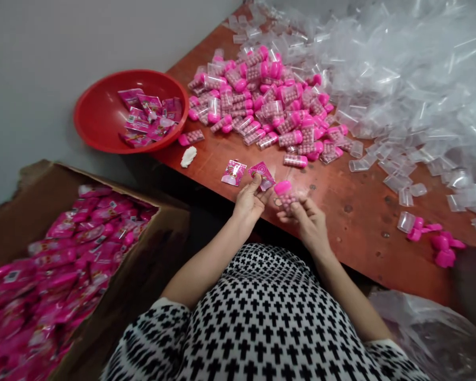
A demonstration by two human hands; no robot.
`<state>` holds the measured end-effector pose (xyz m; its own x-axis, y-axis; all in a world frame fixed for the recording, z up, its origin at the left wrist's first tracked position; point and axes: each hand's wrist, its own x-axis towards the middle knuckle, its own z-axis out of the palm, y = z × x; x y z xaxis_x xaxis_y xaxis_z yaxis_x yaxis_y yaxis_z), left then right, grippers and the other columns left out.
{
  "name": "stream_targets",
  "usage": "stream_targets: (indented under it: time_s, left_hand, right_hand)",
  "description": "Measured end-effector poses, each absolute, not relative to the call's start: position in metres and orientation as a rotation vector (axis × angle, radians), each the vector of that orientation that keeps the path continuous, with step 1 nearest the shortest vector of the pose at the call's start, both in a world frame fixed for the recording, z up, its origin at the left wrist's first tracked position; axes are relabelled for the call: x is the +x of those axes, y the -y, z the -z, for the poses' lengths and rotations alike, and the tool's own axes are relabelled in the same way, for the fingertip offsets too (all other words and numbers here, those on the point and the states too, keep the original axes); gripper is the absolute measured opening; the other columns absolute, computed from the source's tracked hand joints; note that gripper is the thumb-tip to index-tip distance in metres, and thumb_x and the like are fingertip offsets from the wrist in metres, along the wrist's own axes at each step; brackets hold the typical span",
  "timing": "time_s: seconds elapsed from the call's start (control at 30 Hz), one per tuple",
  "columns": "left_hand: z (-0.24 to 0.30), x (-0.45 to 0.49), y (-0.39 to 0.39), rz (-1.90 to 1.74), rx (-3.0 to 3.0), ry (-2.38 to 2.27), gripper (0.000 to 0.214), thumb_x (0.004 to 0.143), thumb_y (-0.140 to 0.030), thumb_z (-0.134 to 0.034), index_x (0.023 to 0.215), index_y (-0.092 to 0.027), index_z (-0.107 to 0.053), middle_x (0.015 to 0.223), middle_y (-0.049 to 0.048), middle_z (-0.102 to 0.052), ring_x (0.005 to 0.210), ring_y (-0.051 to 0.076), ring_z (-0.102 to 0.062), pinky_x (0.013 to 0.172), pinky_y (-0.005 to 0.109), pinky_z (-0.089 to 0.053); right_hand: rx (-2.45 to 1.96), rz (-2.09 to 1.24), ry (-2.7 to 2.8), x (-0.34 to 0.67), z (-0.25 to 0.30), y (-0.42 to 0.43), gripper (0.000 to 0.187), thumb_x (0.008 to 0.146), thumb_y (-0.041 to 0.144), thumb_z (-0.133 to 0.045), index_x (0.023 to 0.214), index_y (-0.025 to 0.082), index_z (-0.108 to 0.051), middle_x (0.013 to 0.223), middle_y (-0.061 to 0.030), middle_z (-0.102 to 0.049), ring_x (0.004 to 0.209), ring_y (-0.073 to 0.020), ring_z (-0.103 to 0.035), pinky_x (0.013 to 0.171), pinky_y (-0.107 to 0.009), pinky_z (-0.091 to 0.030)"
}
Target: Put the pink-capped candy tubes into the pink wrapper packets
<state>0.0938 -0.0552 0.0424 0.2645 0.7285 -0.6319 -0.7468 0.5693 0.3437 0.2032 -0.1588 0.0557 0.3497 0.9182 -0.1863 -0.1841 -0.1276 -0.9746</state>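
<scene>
Head view: nearer than the red bowl (99, 106), a carton (154, 248) is holding bulging pink packets (71, 264), seemingly finished. Right of the bowl, the left hand (249, 205) is pinching a flat sachet (264, 174) between its fingers; the right hand (311, 225) is gripping a pink-capped tube (285, 194). Flat sachets (148, 119) are lying inside the bowl. Farther right, capped tubes (257, 100) are lying unwrapped on the worktop (353, 222); past these, clear tubes (404, 116) are heaping up, apparently unfilled.
</scene>
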Motion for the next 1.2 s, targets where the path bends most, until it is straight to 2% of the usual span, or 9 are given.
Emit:
stream_targets:
  time_s: [0.3,0.6,0.87,1.1,1.2]
  left_hand:
    - [-0.051,0.102,0.062,-1.011,-0.045,-0.756,0.020,0.070,-0.023,-0.076,0.067,-0.014,-0.059,0.060,-0.0019,-0.063,0.054,0.007,-0.059,0.059,0.019,-0.048]
    - [-0.051,0.099,0.061,-1.057,0.290,-0.710,0.036,0.050,-0.028,-0.087,0.070,-0.014,-0.060,0.063,-0.0030,-0.064,0.055,0.008,-0.059,0.057,0.019,-0.046]
    - [-0.054,0.092,0.060,-0.869,0.484,-0.744,0.034,0.052,-0.032,-0.085,0.068,-0.010,-0.063,0.061,0.0011,-0.064,0.055,0.010,-0.059,0.058,0.023,-0.047]
    - [-0.054,0.092,0.054,-0.771,0.614,-0.781,0.035,0.051,-0.034,-0.085,0.065,-0.009,-0.066,0.058,0.0023,-0.063,0.049,0.010,-0.056,0.052,0.024,-0.046]
    - [-0.055,0.092,0.052,-0.786,0.713,-0.807,0.032,0.053,-0.033,-0.084,0.065,-0.008,-0.068,0.059,0.0030,-0.064,0.051,0.010,-0.057,0.055,0.025,-0.046]
  right_hand:
    - [-1.382,-1.031,0.633,0.172,-0.041,0.155,0.035,0.081,0.043,-0.063,0.104,0.019,-0.056,0.085,-0.0021,-0.069,0.065,-0.0137,-0.069,0.066,-0.032,-0.063]
    - [-1.234,-1.156,0.627,0.180,-0.031,0.148,0.028,0.084,0.041,-0.061,0.100,0.019,-0.056,0.081,-0.0003,-0.070,0.061,-0.0104,-0.067,0.059,-0.024,-0.060]
    - [-1.305,-0.976,0.734,0.179,-0.034,0.148,0.028,0.084,0.039,-0.061,0.105,0.021,-0.055,0.084,0.0002,-0.068,0.065,-0.0118,-0.068,0.066,-0.029,-0.061]
    - [-1.152,-1.201,0.598,0.183,-0.027,0.146,0.027,0.082,0.042,-0.062,0.096,0.021,-0.055,0.079,0.0001,-0.071,0.061,-0.0126,-0.068,0.057,-0.026,-0.059]
    - [-1.194,-1.130,0.626,0.182,-0.027,0.146,0.027,0.081,0.041,-0.064,0.097,0.021,-0.055,0.079,0.0002,-0.071,0.063,-0.0132,-0.069,0.060,-0.027,-0.060]
